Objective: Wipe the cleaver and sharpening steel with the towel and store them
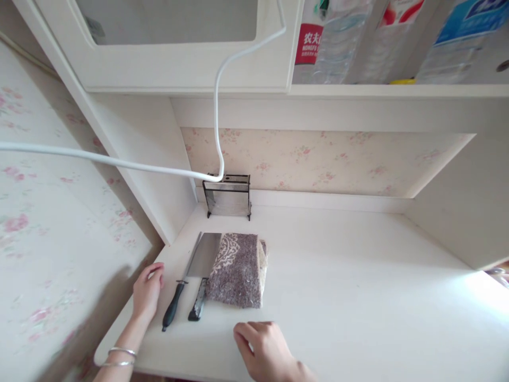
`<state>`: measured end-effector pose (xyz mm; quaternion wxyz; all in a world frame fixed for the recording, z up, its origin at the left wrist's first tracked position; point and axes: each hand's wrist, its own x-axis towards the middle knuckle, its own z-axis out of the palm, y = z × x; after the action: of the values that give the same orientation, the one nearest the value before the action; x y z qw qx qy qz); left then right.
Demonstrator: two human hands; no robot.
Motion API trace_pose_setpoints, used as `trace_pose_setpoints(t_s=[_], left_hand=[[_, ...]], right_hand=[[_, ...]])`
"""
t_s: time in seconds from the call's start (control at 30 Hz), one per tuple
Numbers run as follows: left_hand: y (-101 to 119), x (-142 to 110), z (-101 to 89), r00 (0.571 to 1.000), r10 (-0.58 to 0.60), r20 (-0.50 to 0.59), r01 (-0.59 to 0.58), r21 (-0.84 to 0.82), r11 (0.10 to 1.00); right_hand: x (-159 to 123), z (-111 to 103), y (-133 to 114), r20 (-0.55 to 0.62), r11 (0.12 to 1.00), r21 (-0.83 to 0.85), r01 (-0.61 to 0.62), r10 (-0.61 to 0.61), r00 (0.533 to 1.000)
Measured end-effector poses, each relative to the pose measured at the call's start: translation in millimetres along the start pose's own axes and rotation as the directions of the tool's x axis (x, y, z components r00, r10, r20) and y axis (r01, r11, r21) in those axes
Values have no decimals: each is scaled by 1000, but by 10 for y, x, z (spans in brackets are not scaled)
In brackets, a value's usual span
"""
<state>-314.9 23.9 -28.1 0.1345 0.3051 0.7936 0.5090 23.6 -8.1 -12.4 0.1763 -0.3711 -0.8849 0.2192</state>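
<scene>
My left hand (148,292) rests on the left edge of the white counter (338,286), its fingers curled in with nothing seen in them. Just right of it lies a honing steel (174,305) with a black handle. Beside the steel is a cleaver (204,254), its dark handle toward me and part of its blade under a folded grey-brown patterned towel (238,276). In front of the towel, apart from it, my right hand (264,347) is loosely closed over the counter, and no object shows in its fingers.
A knife rack (227,199) with a black frame stands at the back wall. A white cable (159,168) hangs across the upper left. Above is a white cabinet (191,66); several plastic bottles (338,42) stand on its open shelf. A side panel bounds the right.
</scene>
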Motion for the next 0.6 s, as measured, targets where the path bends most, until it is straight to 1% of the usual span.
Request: trace_pose_setpoints(t_s=[0.03, 0.07, 0.1, 0.13, 0.17, 0.2, 0.23, 0.27, 0.33, 0.37, 0.43, 0.47, 0.5, 0.53, 0.6], left_hand=[[80, -62, 1, 997, 77, -32, -75, 60, 995], [176, -152, 12, 980, 192, -58, -184, 131, 974], [283, -270, 37, 936, 345, -69, -325, 205, 923], [397, -412, 80, 872, 486, -63, -461, 231, 857], [513, -572, 142, 811, 584, -37, -566, 204, 799], [625, -742, 221, 771, 637, 3, -630, 145, 763], [732, -915, 316, 749, 660, 60, -663, 73, 745], [829, -1083, 424, 735, 656, 168, -666, -3, 746], [999, -1384, 655, 698, 601, 390, -608, -121, 785], [1074, -1511, 771, 671, 561, 485, -563, -158, 811], [1209, -1717, 991, 606, 487, 630, -477, -202, 855], [1271, -1799, 1093, 564, 461, 685, -445, -218, 869], [1327, -1869, 1190, 513, 442, 736, -418, -236, 877], [1375, -1926, 1284, 454, 428, 782, -394, -255, 883], [1440, -2004, 1461, 333, 406, 851, -332, -297, 895]], right_hand=[[-74, -41, 115, -11, 998, 22, -51, 51, 999], [-139, -89, 232, -27, 993, 50, -105, 106, 994], [-192, -143, 349, -49, 984, 82, -160, 164, 985], [-233, -201, 461, -74, 971, 114, -212, 221, 972], [-259, -261, 567, -98, 955, 143, -259, 274, 957], [-271, -319, 663, -119, 940, 169, -296, 318, 941], [-272, -371, 750, -137, 926, 189, -326, 354, 925], [-261, -414, 825, -150, 916, 206, -345, 378, 914], [-222, -465, 946, -163, 905, 234, -355, 397, 903], [-198, -472, 993, -165, 900, 251, -357, 403, 900], [-156, -463, 1063, -170, 884, 289, -367, 425, 889], [-141, -453, 1087, -175, 873, 311, -376, 442, 880], [-130, -444, 1105, -178, 862, 335, -380, 454, 873], [-123, -437, 1118, -178, 856, 359, -371, 453, 873], [-119, -429, 1136, -174, 858, 397, -327, 420, 891]])
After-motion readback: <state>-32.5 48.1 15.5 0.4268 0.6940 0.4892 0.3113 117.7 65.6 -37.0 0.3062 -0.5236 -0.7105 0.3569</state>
